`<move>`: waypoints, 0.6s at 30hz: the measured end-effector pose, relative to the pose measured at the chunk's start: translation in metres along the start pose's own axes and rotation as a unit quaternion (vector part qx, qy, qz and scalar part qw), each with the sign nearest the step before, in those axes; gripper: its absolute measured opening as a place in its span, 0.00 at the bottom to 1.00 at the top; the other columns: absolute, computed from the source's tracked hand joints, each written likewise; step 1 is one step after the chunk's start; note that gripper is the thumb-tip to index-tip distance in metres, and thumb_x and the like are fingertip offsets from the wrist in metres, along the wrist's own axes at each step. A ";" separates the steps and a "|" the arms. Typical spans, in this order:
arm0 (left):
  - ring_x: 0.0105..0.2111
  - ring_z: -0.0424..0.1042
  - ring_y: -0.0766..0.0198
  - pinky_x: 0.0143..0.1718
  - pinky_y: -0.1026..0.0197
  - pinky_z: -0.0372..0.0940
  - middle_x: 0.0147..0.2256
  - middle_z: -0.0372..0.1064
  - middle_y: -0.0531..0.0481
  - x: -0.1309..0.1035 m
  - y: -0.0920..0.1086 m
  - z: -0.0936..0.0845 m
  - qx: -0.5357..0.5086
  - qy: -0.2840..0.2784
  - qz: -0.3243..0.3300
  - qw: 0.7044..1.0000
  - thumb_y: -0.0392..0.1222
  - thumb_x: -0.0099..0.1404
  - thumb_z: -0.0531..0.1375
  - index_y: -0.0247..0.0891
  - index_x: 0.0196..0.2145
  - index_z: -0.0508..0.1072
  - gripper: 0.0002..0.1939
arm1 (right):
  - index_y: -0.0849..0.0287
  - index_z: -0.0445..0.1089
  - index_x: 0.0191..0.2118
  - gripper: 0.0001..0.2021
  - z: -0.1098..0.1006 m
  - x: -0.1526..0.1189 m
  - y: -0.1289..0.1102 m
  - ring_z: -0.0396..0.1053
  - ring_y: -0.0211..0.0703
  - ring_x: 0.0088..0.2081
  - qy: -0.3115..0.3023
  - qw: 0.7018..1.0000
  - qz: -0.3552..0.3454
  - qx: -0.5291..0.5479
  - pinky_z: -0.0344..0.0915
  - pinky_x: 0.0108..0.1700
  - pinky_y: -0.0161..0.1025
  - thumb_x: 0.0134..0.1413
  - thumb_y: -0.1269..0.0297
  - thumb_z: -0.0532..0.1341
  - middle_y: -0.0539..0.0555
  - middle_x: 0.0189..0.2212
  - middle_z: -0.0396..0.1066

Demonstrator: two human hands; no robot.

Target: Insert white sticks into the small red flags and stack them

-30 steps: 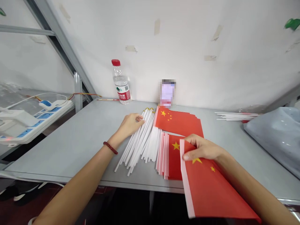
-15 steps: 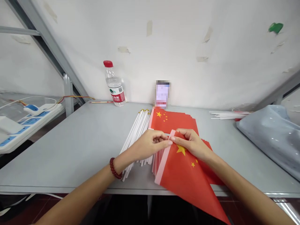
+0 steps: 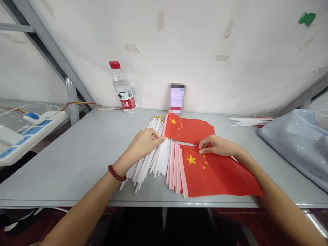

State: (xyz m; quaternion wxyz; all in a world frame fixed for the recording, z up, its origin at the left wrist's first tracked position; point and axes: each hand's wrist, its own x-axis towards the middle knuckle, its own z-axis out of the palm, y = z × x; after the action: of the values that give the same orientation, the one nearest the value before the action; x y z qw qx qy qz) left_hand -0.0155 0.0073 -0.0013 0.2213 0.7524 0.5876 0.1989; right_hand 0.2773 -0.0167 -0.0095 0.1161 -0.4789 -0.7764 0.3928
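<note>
My left hand (image 3: 145, 141) hovers over a bundle of white sticks (image 3: 146, 167) with gold tips. Its fingers are bent, its thumb stretches toward the corner of the rear stack of red flags (image 3: 189, 130), and nothing shows in its grasp. A front stack of red flags with yellow stars (image 3: 220, 177) lies nearer me, its white hem strips (image 3: 176, 167) fanned out on the left. Over the upper edge of that stack is my right hand (image 3: 216, 145), thumb and index finger apart, with nothing visibly gripped. Whether it touches the top flag I cannot tell.
A water bottle (image 3: 124, 92) and a blurred phone (image 3: 176, 99) stand against the wall. More white sticks (image 3: 249, 121) lie at the back right beside a grey-blue bag (image 3: 294, 143). A power strip (image 3: 33, 133) is at the left, beyond the grey table (image 3: 77, 164).
The flag that both hands pinched now lies flat on the front stack. My left hand has moved left over the sticks; my right hand has let go and shifted slightly right.
</note>
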 end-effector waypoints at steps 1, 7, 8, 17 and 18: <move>0.21 0.63 0.63 0.22 0.63 0.52 0.18 0.62 0.54 0.001 -0.003 0.002 0.011 -0.020 -0.003 1.000 0.58 0.55 0.57 0.39 0.23 0.68 0.18 | 0.58 0.73 0.29 0.10 0.001 0.001 0.001 0.60 0.38 0.26 -0.009 1.000 -0.002 -0.001 0.57 0.29 0.35 0.50 0.57 0.60 0.50 0.24 0.69; 0.22 0.63 0.63 0.23 0.62 0.52 0.19 0.64 0.53 0.003 -0.006 0.014 0.034 -0.038 0.010 0.999 0.53 0.56 0.55 0.40 0.20 0.65 0.15 | 0.58 0.71 0.30 0.11 0.006 0.002 -0.003 0.60 0.37 0.26 -0.001 1.000 -0.003 -0.017 0.55 0.29 0.35 0.54 0.57 0.57 0.49 0.24 0.68; 0.21 0.63 0.63 0.23 0.62 0.52 0.19 0.63 0.53 0.004 -0.006 0.014 0.032 -0.034 0.007 0.999 0.52 0.56 0.55 0.40 0.20 0.64 0.15 | 0.58 0.71 0.30 0.11 0.006 0.002 -0.004 0.61 0.38 0.26 0.005 1.000 -0.001 -0.020 0.56 0.30 0.36 0.55 0.57 0.57 0.50 0.25 0.68; 0.21 0.61 0.66 0.23 0.63 0.53 0.18 0.62 0.54 0.003 0.001 0.015 -0.037 0.012 0.007 0.999 0.46 0.53 0.55 0.38 0.18 0.63 0.11 | 0.58 0.71 0.31 0.11 0.002 0.000 -0.006 0.67 0.42 0.30 0.038 0.999 0.015 -0.010 0.61 0.34 0.39 0.54 0.56 0.58 0.52 0.28 0.73; 0.21 0.61 0.66 0.23 0.63 0.54 0.18 0.62 0.54 0.002 0.003 0.015 -0.054 0.027 0.011 0.998 0.45 0.53 0.56 0.38 0.19 0.64 0.11 | 0.58 0.71 0.32 0.11 0.001 0.000 -0.006 0.68 0.43 0.32 0.043 0.999 0.013 -0.010 0.62 0.36 0.39 0.53 0.55 0.59 0.52 0.30 0.73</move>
State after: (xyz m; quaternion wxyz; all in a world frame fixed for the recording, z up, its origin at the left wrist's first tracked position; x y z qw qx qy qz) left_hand -0.0048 0.0072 -0.0119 0.2433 0.7406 0.5731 0.2526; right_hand 0.2733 -0.0189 -0.0060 0.1397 -0.5066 -0.7685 0.3651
